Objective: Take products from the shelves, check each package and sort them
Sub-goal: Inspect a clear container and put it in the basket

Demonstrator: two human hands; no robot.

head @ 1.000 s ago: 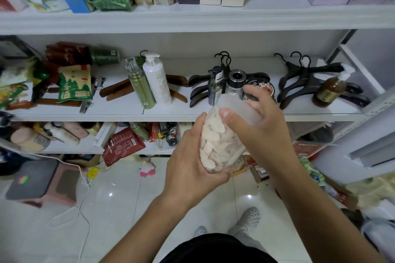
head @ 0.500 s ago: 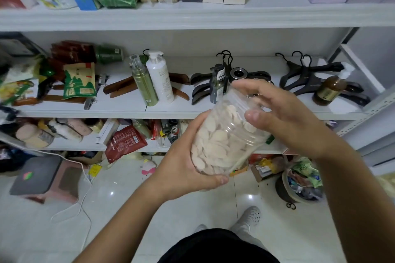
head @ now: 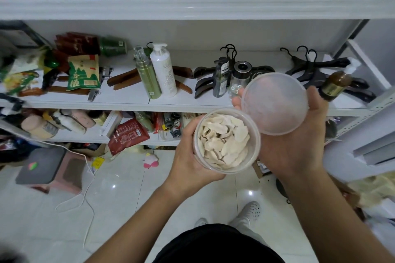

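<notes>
With our left hand (head: 189, 157) curled round the open jar (head: 257, 145) and our right hand (head: 299, 149) cupping its lid (head: 275, 102) just beside it, we should hold the jar level, check the slices (head: 224, 141) — then seat the lid squarely.

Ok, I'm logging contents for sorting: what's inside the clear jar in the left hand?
Pale cream dried slices fill the clear round plastic jar. Only the top layer shows; lower layers and the bottom are covered by them and the left hand.

We had one head-worn view, which looked forward and down, close to the shelves (head: 192, 7) above the floor (head: 119, 209).
</notes>
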